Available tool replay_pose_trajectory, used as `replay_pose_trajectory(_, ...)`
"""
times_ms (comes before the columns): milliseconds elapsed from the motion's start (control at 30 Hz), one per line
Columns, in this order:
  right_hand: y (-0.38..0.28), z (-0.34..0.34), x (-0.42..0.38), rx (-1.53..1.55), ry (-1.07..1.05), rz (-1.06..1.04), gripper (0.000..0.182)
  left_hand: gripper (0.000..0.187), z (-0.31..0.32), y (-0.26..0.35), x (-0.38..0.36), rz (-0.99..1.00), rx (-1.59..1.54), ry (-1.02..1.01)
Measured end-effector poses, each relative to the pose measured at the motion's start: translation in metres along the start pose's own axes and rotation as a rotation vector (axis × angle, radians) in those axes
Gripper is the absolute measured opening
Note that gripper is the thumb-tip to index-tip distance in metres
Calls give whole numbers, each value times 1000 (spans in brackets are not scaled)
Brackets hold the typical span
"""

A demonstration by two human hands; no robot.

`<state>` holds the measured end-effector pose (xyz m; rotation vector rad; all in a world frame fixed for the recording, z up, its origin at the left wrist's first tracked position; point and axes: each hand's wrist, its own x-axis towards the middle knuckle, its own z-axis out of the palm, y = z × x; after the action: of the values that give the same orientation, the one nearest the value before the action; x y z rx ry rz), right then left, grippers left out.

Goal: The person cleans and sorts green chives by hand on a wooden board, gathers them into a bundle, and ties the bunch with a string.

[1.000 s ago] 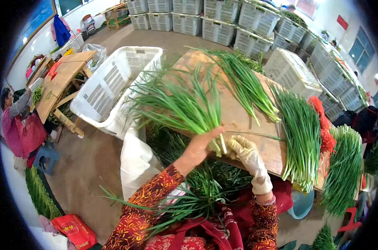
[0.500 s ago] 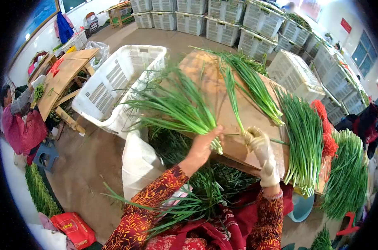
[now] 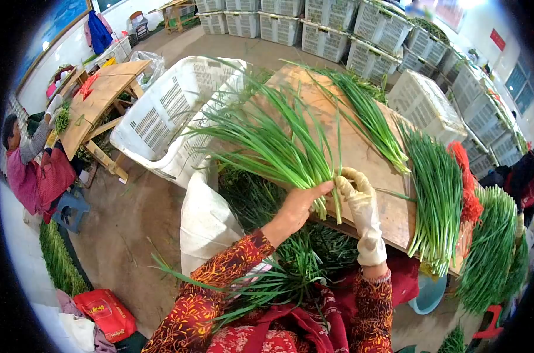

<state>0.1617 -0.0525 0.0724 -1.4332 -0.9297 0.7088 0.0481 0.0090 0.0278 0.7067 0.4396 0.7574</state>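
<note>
My left hand (image 3: pixel 299 206), bare, is closed around the lower stems of a bunch of green chives (image 3: pixel 273 135). The leaves fan up and to the left over the wooden board, and the pale stem ends stick out below my fist. My right hand (image 3: pixel 356 191), in a cream glove, has its fingers curled against the right side of that bunch, pinching a chive stalk beside my left thumb. A small pile of chives (image 3: pixel 376 126) lies on the wooden board (image 3: pixel 361 170), with a thicker bundle (image 3: pixel 434 200) along its right edge. Loose chives (image 3: pixel 296 253) are heaped below my hands.
A white plastic crate (image 3: pixel 152 126) stands left of the board, a white sack (image 3: pixel 205 223) nearer me. Red ties (image 3: pixel 467 188) and more chives (image 3: pixel 490 241) are at right. Another person (image 3: pixel 34 170) sits by a table (image 3: pixel 99 103). Stacked crates (image 3: pixel 326 38) line the back.
My right hand has brought a chive stalk from the board over to the bunch. My left hand has shifted right with the bunch, so both hands now meet. The view has turned slightly.
</note>
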Motion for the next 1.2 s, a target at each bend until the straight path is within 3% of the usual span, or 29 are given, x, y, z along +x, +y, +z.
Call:
replay_pose_trajectory(33, 3, -1, 5, 165, -62, 126, 22, 23, 1, 2, -1, 3, 0, -1)
replay_pose_trajectory(200, 2, 5, 2, 327, -47, 155, 13, 20, -5, 10, 2, -46, -112, -7)
replay_pose_trajectory(300, -4, 0, -22, 191, 6, -113, 8, 17, -17, 19, 7, -56, -107, 30)
replay_pose_trajectory(333, -3, -8, -33, 189, 3, -111, 8, 16, -21, 21, 10, -75, -77, 29)
replay_pose_trajectory(400, 0, -25, -48, 413, -286, -68, 9, 16, -21, 24, 12, -11, -115, 87)
replay_pose_trajectory(500, -12, -40, -53, 386, -321, 84, 10, 17, -17, 28, 6, 11, -31, 105)
replay_pose_trajectory(533, -12, -37, -47, 626, -372, -18, 12, 17, -16, 26, 5, 8, -28, 102)
replay_pose_trajectory(600, -22, -30, -36, 266, -185, -41, 14, 19, -16, 23, 4, -127, 87, 163)
replay_pose_trajectory(633, -24, -25, -30, 147, -121, -43, 14, 21, -18, 18, 6, -61, 129, 113)
replay_pose_trajectory(700, -14, -4, -10, -401, -114, -244, 16, 22, -12, 12, 2, -45, 101, 108)
replay_pose_trajectory(733, -12, 2, -6, -519, -146, -213, 16, 22, -7, 11, 0, -25, 68, 104)
replay_pose_trajectory(767, -6, 4, -3, -409, -180, -140, 16, 20, -3, 8, -1, 79, -15, 68)
replay_pose_trajectory(833, -5, 5, 1, -299, -221, -68, 16, 21, -14, 8, 0, 38, 21, 33)
replay_pose_trajectory(933, -6, 5, -1, -414, -127, -96, 17, 22, -17, 4, -2, 12, 43, 12)
replay_pose_trajectory(1033, 4, 3, 1, -575, -53, -111, 18, 24, -19, -2, 0, 119, 98, 50)
replay_pose_trajectory(1133, 0, 6, -2, -411, -121, 66, 18, 24, -20, -8, 0, 38, 44, 86)
replay_pose_trajectory(1200, 16, 5, -1, -145, -115, 194, 18, 23, -21, -12, 1, 61, 49, 114)
